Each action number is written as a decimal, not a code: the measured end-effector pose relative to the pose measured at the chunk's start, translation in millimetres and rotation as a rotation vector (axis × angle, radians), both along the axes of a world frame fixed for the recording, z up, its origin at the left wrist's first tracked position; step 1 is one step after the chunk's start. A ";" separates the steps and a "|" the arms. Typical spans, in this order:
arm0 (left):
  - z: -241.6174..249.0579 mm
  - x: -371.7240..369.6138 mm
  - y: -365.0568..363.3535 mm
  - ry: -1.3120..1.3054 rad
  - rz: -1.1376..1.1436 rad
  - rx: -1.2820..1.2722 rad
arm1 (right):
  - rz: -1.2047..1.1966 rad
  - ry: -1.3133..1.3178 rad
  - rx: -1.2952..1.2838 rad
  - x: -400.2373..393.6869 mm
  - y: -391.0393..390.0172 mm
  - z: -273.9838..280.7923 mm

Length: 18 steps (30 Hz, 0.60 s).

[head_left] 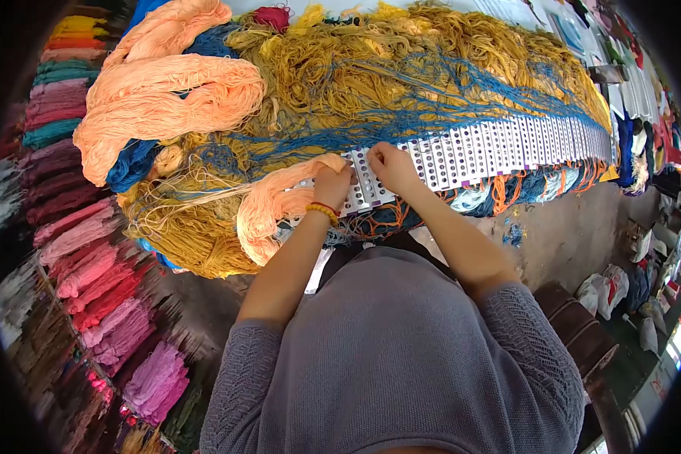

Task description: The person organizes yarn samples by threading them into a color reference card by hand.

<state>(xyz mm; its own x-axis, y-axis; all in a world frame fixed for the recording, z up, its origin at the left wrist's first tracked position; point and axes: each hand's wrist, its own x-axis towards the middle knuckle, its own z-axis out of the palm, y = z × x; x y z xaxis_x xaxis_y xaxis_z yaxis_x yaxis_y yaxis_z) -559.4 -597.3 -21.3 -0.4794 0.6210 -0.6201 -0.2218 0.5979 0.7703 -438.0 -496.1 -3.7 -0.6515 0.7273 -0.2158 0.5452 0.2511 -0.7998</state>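
My left hand (332,186), with a red and yellow bracelet at its wrist, is closed at the end of a peach yarn skein (263,216). Its fingertips are partly hidden. Just to the right, my right hand (395,169) has its thumb and forefinger curled in a pinch; whatever thread they may hold is too fine to see. Both hands are over the near left end of a long row of white punched cards (461,157) with columns of round holes. Blue yarn (431,125) runs along the cards' far edge, and orange, white and dark strands hang at the near edge.
Mustard yarn (356,72) is heaped across the table behind the cards. A large peach skein (166,98) lies at its left end. Pink and red skeins (91,280) hang along the left. A brown stool (575,325) stands at the right, near several bags (605,291).
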 end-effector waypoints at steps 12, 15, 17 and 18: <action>15.7 1.1 22.5 -0.183 0.073 0.106 | -0.098 0.037 -0.013 -6.3 -1.6 0.0; 8.8 2.2 24.5 -0.174 0.084 0.115 | -0.088 0.028 -0.012 -7.9 -0.8 -2.7; 10.2 2.5 25.6 -0.184 0.111 0.121 | -0.051 -0.009 0.058 -10.0 -0.9 -4.0; 11.0 2.2 26.6 -0.141 0.076 0.138 | -0.014 -0.044 0.130 -10.8 -0.7 -4.0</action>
<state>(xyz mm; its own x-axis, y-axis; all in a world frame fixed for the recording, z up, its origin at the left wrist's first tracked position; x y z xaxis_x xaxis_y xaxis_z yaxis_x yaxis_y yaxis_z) -557.3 -570.7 -10.3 -0.4427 0.6697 -0.5963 -0.3737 0.4667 0.8016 -448.8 -496.8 -7.8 -0.6328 0.7603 -0.1470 0.5834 0.3432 -0.7361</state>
